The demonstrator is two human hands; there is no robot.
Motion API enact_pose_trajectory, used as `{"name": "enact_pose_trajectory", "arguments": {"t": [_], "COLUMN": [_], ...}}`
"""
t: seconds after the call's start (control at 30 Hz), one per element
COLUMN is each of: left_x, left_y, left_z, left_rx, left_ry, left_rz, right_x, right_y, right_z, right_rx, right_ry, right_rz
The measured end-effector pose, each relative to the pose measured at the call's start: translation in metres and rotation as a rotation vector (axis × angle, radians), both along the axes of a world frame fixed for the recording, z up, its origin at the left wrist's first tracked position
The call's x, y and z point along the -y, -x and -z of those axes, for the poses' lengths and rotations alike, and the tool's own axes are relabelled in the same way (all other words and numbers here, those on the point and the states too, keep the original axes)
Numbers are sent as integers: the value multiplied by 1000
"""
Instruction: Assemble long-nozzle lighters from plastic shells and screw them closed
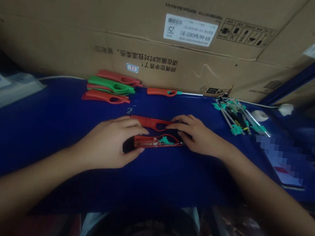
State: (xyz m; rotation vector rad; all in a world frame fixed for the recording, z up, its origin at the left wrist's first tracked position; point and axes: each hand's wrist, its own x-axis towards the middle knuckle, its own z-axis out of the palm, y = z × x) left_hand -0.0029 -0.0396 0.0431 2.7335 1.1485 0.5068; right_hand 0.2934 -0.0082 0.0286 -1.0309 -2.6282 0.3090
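Our left hand (108, 142) grips the opened red casing (142, 142) at its nine-o'clock end; our right hand (200, 136), at three o'clock, touches the red cover (147, 122) lying at twelve, its grasp unclear. We judge a tug or tilt could unseat the exposed green piece (166, 140).

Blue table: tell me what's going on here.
A person's left grip holds the left end of an open red plastic casing with green plastic inside. The right grip is at its right end, by a second red plastic casing; contact there is unclear. Beyond lie red and green plastic casings and a red-handled piece with a metal rod; silvery, green-ended rods lie rightward.
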Motion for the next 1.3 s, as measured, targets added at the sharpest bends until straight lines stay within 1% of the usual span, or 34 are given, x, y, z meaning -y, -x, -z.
{"name": "enact_pose_trajectory", "arguments": {"t": [0.07, 0.23, 0.3, 0.4, 0.47, 0.53, 0.6, 0.63, 0.67, 0.73, 0.83, 0.87, 0.9, 0.93, 1.03, 1.1, 1.17, 1.3], "left_x": [0, -2, -2, -2, -3, -4, -6, -7, -7, -7, -5, -5, -4, -4, -4, -5, -5, -6], "left_y": [0, -5, -5, -4, -3, -2, -1, -1, -1, -2, -3, -4, -3, -3, -3, -3, -3, -4], "left_z": [1, 17, 20, 18, 15, 10, 7, 6, 5, 6, 10, 11, 12, 13, 12, 12, 11, 13], "left_rx": [-6, 88, 122, 181, 267, 335, 335, 325, 318, 328, 341, 338, 337, 337, 320, 290, 264, 211], "left_ry": [14, 74, 86, 64, -3, -122, -232, -261, -265, -229, -161, -145, -134, -123, -85, -56, -30, 17], "left_rz": [13, -1, -11, -80, -126, -133, -112, -91, -63, 1, 70, 76, 77, 73, 52, 40, 23, 9], "right_x": [-1, -7, -9, -8, -5, 0, 4, 6, 7, 8, 7, 7, 7, 7, 7, 8, 9, 8], "right_y": [-2, -7, -9, -9, -5, -1, 4, 6, 8, 11, 11, 11, 10, 9, 8, 8, 8, 10], "right_z": [-1, -3, -4, -5, -7, -9, -12, -13, -14, -15, -13, -11, -10, -9, -10, -11, -12, -10], "right_rx": [2, -95, -101, -171, -303, -466, -598, -644, -676, -709, -714, -703, -677, -630, -412, -302, -249, -159], "right_ry": [47, 107, 105, 63, 75, 185, 377, 476, 561, 679, 763, 753, 712, 637, 332, 198, 143, 97], "right_rz": [28, 69, 73, 137, 216, 280, 305, 305, 302, 295, 273, 245, 206, 157, 7, -53, -98, -151]}}
